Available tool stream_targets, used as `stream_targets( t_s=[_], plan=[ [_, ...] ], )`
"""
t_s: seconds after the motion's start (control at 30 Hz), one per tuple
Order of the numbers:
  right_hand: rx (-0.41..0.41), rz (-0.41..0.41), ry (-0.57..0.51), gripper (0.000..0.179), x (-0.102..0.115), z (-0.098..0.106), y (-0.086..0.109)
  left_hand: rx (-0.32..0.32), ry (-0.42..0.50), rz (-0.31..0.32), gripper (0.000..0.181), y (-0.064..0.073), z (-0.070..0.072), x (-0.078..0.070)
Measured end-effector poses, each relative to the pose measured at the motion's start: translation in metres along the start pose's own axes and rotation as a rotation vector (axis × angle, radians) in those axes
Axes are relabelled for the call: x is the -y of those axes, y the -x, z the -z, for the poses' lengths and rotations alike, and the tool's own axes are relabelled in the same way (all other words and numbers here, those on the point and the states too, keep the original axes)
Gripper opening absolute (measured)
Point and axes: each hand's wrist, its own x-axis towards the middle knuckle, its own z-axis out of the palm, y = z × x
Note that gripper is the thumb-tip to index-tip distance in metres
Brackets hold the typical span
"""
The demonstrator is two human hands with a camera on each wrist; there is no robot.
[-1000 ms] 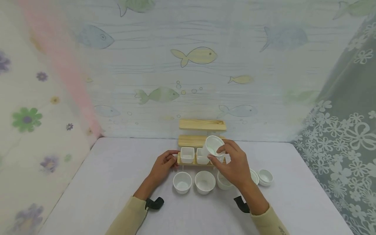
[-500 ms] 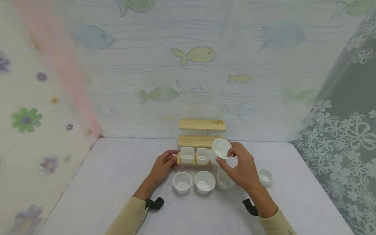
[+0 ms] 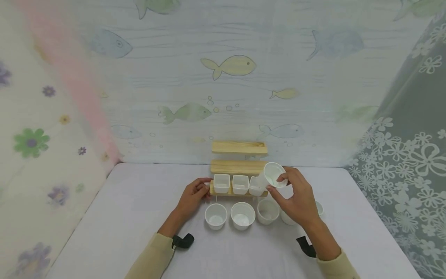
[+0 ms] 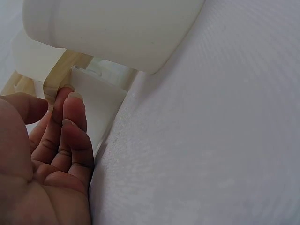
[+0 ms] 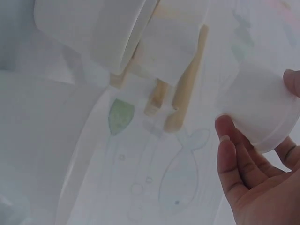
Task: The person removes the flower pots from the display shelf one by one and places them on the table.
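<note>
My right hand [image 3: 296,199] pinches a white round cup [image 3: 272,174] by its rim, tilted in the air at the right end of the wooden tiered rack [image 3: 238,167]. In the right wrist view, thumb and fingers span that cup. At the rack's left end my left hand [image 3: 192,198] grips the lowest tier; the left wrist view has its thumb and fingers about the board's end [image 4: 58,77]. On that tier stand three white square cups: one on the left [image 3: 222,184], one in the middle [image 3: 240,185] and one on the right [image 3: 255,187], partly behind the held cup.
White round cups stand in a row before the rack: one at left [image 3: 216,217], a second [image 3: 242,216], a third [image 3: 268,212], then others partly hidden by my right hand. A fish-patterned cloth [image 3: 156,89] hangs behind the white table [image 3: 139,217].
My right hand has moved right with the round cup, away from the front of the square cups. The right square cup has come into view. My left hand stays on the rack.
</note>
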Motion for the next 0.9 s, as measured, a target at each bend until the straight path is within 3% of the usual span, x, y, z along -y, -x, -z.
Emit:
stream_targets(
  t_s=[0.4, 0.9],
  plan=[
    [0.034, -0.059, 0.072, 0.039, -0.01, 0.01, 0.001, 0.011, 0.001, -0.01, 0.028, -0.01, 0.004, 0.004],
    [0.045, -0.084, 0.124, 0.042, -0.013, 0.039, 0.019, -0.031, 0.0, -0.004, 0.029, 0.012, -0.005, -0.001]
  ],
)
